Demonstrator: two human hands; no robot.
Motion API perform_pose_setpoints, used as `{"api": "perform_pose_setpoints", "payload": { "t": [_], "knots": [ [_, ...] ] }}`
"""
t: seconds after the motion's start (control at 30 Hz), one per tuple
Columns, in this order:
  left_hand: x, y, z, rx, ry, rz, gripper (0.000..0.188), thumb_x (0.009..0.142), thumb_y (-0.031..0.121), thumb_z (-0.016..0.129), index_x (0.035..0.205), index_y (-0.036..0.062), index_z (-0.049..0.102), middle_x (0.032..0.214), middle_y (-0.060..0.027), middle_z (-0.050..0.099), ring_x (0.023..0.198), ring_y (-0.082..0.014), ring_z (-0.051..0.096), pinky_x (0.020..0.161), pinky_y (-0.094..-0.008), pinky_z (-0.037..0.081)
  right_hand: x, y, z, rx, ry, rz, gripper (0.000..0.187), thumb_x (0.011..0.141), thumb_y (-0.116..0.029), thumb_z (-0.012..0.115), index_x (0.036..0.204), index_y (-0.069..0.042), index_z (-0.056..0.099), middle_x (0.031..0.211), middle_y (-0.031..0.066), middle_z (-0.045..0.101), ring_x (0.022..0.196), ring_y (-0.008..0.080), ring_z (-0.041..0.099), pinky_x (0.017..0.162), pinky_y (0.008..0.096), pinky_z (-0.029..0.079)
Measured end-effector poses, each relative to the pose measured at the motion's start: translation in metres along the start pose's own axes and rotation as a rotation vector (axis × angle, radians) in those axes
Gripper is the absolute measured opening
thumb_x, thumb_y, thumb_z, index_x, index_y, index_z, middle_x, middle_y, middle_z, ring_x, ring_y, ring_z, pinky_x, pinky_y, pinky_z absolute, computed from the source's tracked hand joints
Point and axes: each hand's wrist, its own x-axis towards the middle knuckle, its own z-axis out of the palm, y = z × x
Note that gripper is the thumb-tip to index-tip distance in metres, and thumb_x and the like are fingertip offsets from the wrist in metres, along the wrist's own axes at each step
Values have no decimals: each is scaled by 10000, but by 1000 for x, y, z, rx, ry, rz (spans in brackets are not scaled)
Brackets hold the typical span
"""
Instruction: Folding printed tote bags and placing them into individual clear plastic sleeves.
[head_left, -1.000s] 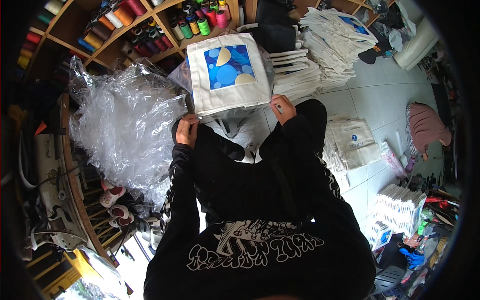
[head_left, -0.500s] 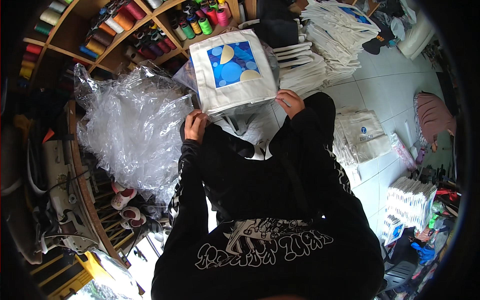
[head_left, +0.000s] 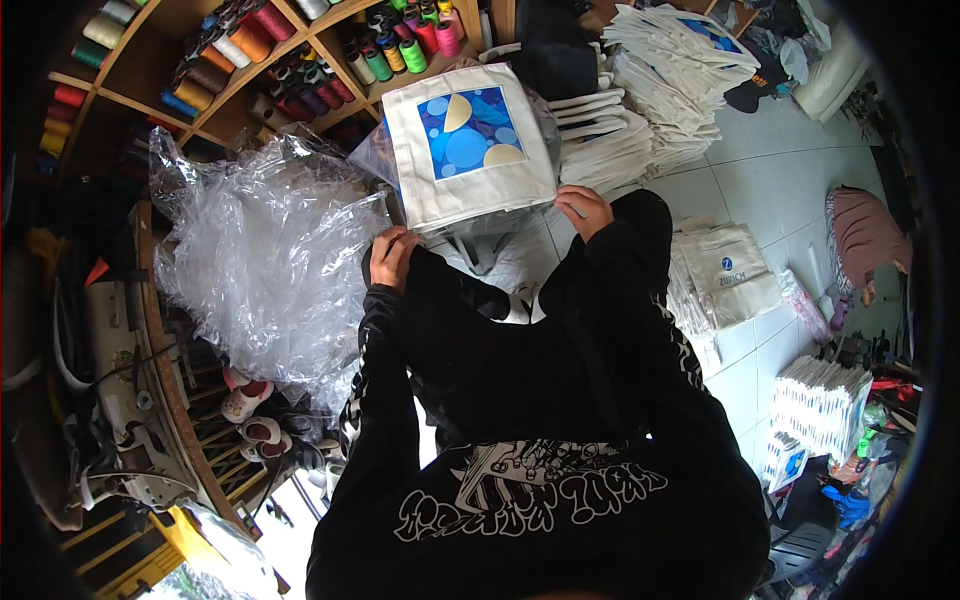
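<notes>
A cream canvas tote bag (head_left: 405, 165) with a blue square print of circles lies flat on top of a stack in front of me. My left hand (head_left: 393, 258) has its fingers curled at the bag's near left corner. At the near right corner, my right hand (head_left: 586, 211) pinches the edge between thumb and fingers. Clear plastic shows around the sides and beneath the bag. What supports the stack is mostly hidden.
A heap of clear plastic bags (head_left: 270, 260) lies to the left, beside a sewing machine (head_left: 125, 380). Thread spools (head_left: 250, 45) fill wooden shelves behind. Piles of cream bags (head_left: 650, 110) stand at the back right. More folded bags (head_left: 735, 270) lie on the tiled floor (head_left: 740, 180).
The tote bag has settled slightly lower and nearer me, its front edge lying flatter. Both hands have shifted only a little and stay at its near corners.
</notes>
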Motion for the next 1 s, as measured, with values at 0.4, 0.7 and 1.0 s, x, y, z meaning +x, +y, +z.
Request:
{"api": "perform_pose_setpoints", "payload": {
  "t": [0.4,0.7,1.0],
  "knots": [
    [-3,-2,-7,-52,-14,-17,135,704,-11,657,826,38,631,891,-87,624,815,-232,591,721,-308,472,-3,-1,-9,92,-83,3,95,714,-95,666,799,-61,641,885,41,625,818,205,596,701,291,472],
    [-2,-4,-14,-118,-80,-112,121,732,25,655,849,35,623,896,-93,634,839,-229,606,755,-298,473,-1,1,-13,132,-129,9,98,720,-99,661,808,-59,644,890,51,624,819,214,597,713,292,471],
    [-5,-15,-14,-247,-157,-306,62,773,35,628,828,8,615,881,-116,631,835,-203,608,766,-283,464,-3,-1,-15,281,-169,161,108,743,-30,643,847,-11,628,888,83,625,730,142,595,633,237,468]
  ]
}}
